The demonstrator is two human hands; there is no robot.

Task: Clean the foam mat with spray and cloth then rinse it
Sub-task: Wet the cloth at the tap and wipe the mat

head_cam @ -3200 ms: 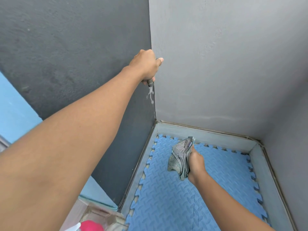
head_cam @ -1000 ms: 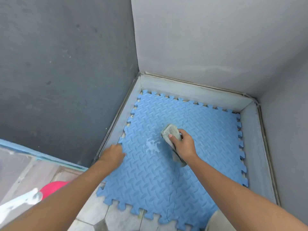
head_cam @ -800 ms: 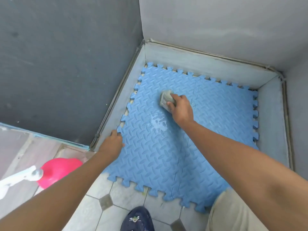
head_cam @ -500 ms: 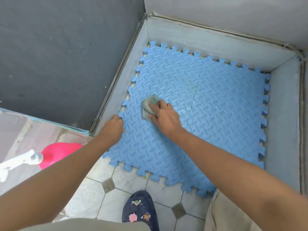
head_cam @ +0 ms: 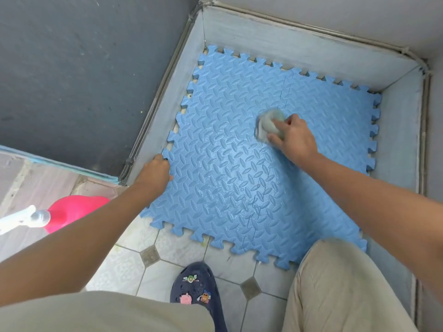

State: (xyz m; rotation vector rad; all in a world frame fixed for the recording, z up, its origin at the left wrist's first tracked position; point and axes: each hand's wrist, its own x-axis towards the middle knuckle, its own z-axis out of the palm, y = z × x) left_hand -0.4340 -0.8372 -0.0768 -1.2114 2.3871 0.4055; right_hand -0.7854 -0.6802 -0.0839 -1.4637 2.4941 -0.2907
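Here, a blue interlocking foam mat with a raised diamond-plate texture [head_cam: 239, 178] lies flat on the floor in a corner. Its 12 o'clock and 3 o'clock edges sit against a pale grey kerb [head_cam: 299, 41]. Its 6 o'clock edge reaches out over the white tiled floor with small grey diamond insets [head_cam: 165, 250].

The right hand [head_cam: 293, 138] is on the mat at about 1 o'clock from the mat's middle. Its fingers are curled over a wadded grey-green cloth [head_cam: 268, 123], which it presses onto the foam. The cloth is blurred. A pale wet sheen shows on the foam around the mat's middle and towards 6 o'clock.

The left hand [head_cam: 155, 171] rests on the mat's 9 o'clock edge, just beside the kerb, with the fingers bent. Whether they hook under the edge or only press on it cannot be told.

At 8 o'clock in the view, well apart from the mat, a pink plastic spray bottle with a white trigger head [head_cam: 72, 209] is partly hidden behind the left forearm. At 6 o'clock a navy clog with cartoon charms [head_cam: 196, 288] stands on the tiles, between two knees in beige trousers.
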